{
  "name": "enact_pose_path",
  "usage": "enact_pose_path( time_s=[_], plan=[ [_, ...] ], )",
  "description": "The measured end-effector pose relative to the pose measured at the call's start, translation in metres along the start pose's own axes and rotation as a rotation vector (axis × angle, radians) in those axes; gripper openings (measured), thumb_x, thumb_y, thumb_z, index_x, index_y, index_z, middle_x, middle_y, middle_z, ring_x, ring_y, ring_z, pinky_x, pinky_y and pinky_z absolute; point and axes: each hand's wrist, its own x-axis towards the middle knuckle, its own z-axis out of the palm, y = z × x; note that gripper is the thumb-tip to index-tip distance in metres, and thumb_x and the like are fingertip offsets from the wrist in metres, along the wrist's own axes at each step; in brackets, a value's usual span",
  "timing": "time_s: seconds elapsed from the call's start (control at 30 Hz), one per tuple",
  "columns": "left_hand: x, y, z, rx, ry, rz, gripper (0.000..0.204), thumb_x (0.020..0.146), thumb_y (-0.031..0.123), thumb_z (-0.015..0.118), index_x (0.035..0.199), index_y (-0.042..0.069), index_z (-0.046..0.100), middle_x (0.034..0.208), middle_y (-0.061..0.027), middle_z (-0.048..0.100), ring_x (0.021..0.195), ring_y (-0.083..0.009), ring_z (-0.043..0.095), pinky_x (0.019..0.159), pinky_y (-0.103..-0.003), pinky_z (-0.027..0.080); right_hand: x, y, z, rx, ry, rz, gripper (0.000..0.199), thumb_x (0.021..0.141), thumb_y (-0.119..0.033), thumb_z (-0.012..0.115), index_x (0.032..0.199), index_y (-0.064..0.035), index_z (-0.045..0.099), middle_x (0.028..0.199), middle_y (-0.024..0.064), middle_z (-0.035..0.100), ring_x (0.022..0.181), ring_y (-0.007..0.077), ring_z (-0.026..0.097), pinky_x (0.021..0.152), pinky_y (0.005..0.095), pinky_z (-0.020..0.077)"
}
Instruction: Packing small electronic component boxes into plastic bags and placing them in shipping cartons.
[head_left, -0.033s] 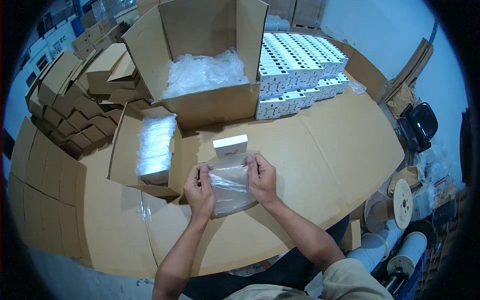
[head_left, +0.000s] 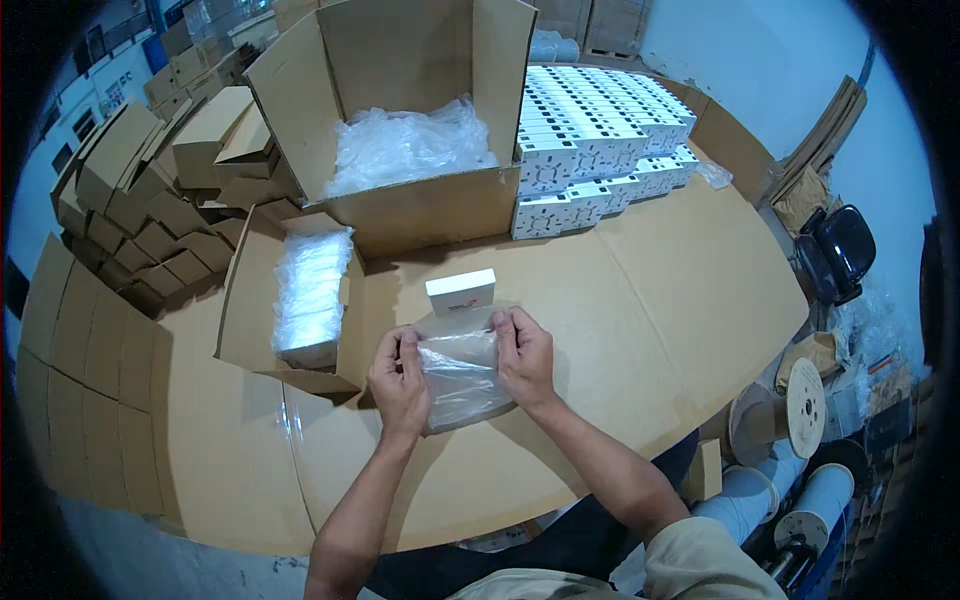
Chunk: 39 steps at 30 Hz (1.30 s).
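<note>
A clear plastic bag (head_left: 460,375) is stretched between my two hands above the cardboard-covered table. My left hand (head_left: 400,385) is closed on its left edge, thumb on top. On the other edge, my right hand (head_left: 524,358) pinches the plastic between thumb and fingers. Just beyond the bag a small white box (head_left: 460,291) stands on the table. To the left, an open carton (head_left: 240,320) holds a row of white boxes wrapped in clear plastic (head_left: 312,295).
A large open carton (head_left: 430,215) behind holds a heap of clear bags (head_left: 410,150). Many white boxes (head_left: 590,140) are stacked at the back right. Folded brown cartons (head_left: 130,220) crowd the left. Cable reels (head_left: 805,408) and a black chair (head_left: 840,250) stand beyond the table's right edge.
</note>
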Motion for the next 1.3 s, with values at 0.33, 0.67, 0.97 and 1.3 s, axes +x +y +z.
enact_pose_path(
  time_s=[0.33,0.67,0.97,1.3],
  plan=[
    [0.005,-0.006,-0.004,-0.221,-0.276,-0.110,0.041,0.089,0.016,0.078,0.119,0.000,0.055,0.102,-0.0056,0.064,0.091,-0.0116,0.062,0.077,-0.027,0.053,-0.001,-0.002,0.000,-0.018,-0.048,0.049,0.022,0.093,-0.020,0.072,0.093,0.0011,0.068,0.067,0.0084,0.065,0.059,0.0080,0.056,0.055,0.0287,0.0464],
    [0.001,-0.001,0.001,-0.221,-0.352,-0.123,0.058,0.074,0.007,0.090,0.119,0.002,0.055,0.108,-0.0072,0.065,0.098,-0.0139,0.065,0.084,-0.029,0.055,0.014,0.017,-0.018,0.179,0.036,0.081,0.016,0.095,-0.015,0.068,0.092,0.0009,0.068,0.070,0.0050,0.066,0.064,0.0072,0.057,0.059,0.0269,0.0480],
    [0.000,0.003,-0.002,-0.015,-0.371,-0.067,0.050,0.074,0.011,0.090,0.113,0.004,0.060,0.100,-0.0076,0.071,0.092,-0.0137,0.068,0.082,-0.029,0.056,0.026,-0.030,-0.037,-0.328,0.034,-0.568,0.023,0.080,-0.010,0.076,0.102,-0.0056,0.069,0.107,0.0107,0.067,0.101,0.0274,0.062,0.089,0.0386,0.0493],
    [-0.002,0.002,-0.001,0.012,-0.377,-0.005,0.046,0.075,0.011,0.088,0.111,0.003,0.061,0.099,-0.0096,0.073,0.091,-0.0155,0.070,0.081,-0.032,0.057,0.021,-0.032,-0.021,-0.407,-0.127,-0.632,0.027,0.073,-0.005,0.081,0.098,-0.0094,0.072,0.124,0.0103,0.062,0.118,0.0323,0.054,0.100,0.0455,0.0450]
  ],
)
